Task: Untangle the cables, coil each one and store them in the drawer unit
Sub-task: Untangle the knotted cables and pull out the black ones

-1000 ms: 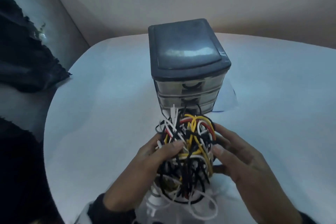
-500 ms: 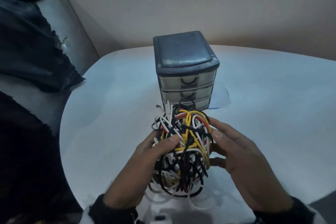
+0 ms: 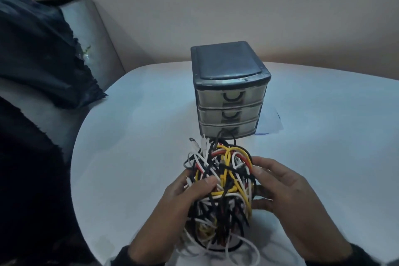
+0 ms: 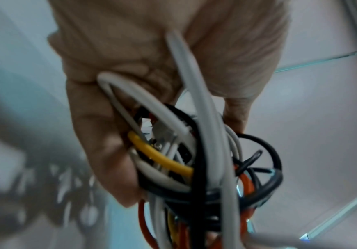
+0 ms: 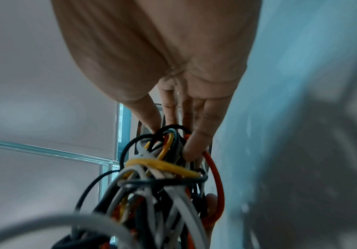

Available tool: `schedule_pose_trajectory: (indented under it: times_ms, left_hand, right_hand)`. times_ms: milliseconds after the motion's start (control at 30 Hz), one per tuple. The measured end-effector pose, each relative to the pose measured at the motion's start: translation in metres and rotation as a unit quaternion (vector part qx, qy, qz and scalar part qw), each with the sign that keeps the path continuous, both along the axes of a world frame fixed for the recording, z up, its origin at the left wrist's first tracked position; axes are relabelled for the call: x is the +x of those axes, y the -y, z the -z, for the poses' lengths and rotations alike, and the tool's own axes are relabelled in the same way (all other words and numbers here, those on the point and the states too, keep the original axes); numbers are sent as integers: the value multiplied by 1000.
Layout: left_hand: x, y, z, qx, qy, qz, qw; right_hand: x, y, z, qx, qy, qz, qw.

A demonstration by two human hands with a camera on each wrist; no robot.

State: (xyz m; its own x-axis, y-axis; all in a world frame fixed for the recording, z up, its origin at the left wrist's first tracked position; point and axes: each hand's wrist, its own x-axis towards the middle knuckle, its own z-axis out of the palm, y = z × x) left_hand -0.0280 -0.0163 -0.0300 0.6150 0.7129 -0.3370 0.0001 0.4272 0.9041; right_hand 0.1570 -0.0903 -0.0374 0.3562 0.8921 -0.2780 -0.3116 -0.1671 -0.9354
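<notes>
We see one round white table, the largest thing here, and on it one dark drawer unit standing upright toward the far side. We count three drawers in it, stacked, each translucent with a dark curved handle, and all three pushed in. A single sheet of paper lies flat under and to the right of the unit. Off the table's left edge hangs one dark cloth over a grey seat back.

Nearer to us is one tangled bundle of cables, held between the drawer unit and our body, just in front of the bottom drawer and partly hiding its handle. We cannot count the cables in it; we can tell four colours: white, black, yellow and red-orange. A few white loops trail from the bottom of the bundle onto the table.

We have two hands on it. Our left hand has its fingers and thumb wrapped round the bundle's left side, gripping it firmly. Our right hand cups the right side, fingers curved against the wires with the thumb underneath, and one fingertip presses beside a red-orange strand.
</notes>
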Motion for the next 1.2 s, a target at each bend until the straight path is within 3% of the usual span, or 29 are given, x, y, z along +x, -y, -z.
schedule_pose_trajectory:
  times_ms: [133,267,467,667,800,900,1033,1100,1200]
  left_hand:
    - [4,1,2,11,22,-24,999]
    - [12,4,5,16,34,-68,997]
    - [22,6,6,-37,51,-87,994]
    - [9,-3,-10,84,40,-104,990]
    - [11,-5,-13,105,44,-118,987]
    - [9,-3,-10,75,64,-128,987]
    - [11,-5,-10,-31,115,-174,978]
    - [14,-6,-8,-23,102,-167,980]
    - [21,0,-12,31,80,-155,984]
  right_hand:
    - [5,1,-4,-2,56,2,998]
    - [1,2,-8,-4,49,-13,999]
    - [3,4,-17,18,82,46,995]
    - [-1,9,-25,45,61,30,997]
    - [-11,9,-30,66,68,25,995]
    - [-18,7,-35,76,81,9,994]
    - [-29,-2,-36,88,147,20,985]
    - [-31,-1,-27,73,186,7,980]
    - [-25,10,-23,72,158,-1,985]
